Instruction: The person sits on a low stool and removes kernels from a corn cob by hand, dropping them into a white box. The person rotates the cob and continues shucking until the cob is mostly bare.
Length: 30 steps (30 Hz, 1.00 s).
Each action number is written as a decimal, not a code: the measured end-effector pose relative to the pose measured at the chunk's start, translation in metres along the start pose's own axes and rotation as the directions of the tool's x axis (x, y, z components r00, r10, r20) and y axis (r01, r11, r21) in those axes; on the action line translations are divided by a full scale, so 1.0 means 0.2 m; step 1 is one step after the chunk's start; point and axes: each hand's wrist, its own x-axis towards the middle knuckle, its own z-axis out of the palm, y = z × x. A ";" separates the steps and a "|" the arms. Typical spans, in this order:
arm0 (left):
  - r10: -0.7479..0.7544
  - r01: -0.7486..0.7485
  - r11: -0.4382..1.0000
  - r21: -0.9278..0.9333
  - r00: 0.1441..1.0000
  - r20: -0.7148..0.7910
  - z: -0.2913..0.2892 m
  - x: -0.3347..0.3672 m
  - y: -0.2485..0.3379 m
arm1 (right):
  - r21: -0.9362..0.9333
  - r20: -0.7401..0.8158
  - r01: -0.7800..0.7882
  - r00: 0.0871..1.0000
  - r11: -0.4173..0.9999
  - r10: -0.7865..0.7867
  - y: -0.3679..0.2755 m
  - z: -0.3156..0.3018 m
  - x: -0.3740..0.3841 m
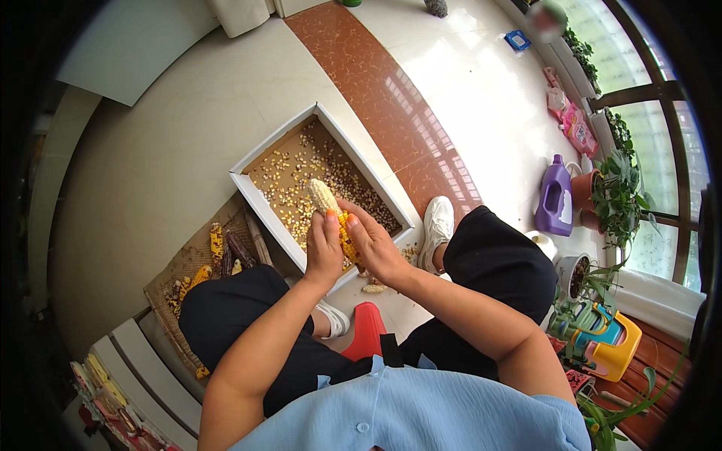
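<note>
My left hand (324,249) and my right hand (374,245) are close together over the near part of a shallow white box. Both are closed around corn. A pale, bare corn cob (323,195) sticks out beyond my fingers, and yellow kernels (347,239) show between the hands. I cannot tell whether this is one partly stripped cob or two pressed together. Beneath them, the box (280,227) has a brown bottom strewn with loose yellow and dark kernels (337,161).
Left of the box, a woven tray (167,279) holds yellow and dark cobs (217,244). A bare cob (374,288) lies on the floor between my feet, near a red seat (365,331). To the right stand a purple jug (555,197), potted plants (618,188) and a yellow stool (618,352).
</note>
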 end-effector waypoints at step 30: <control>-0.114 0.118 0.991 0.071 0.992 -0.055 -0.01 -0.02 -0.01 | -0.185 -0.107 0.068 0.990 0.980 -0.089 0.00 0.07 -0.01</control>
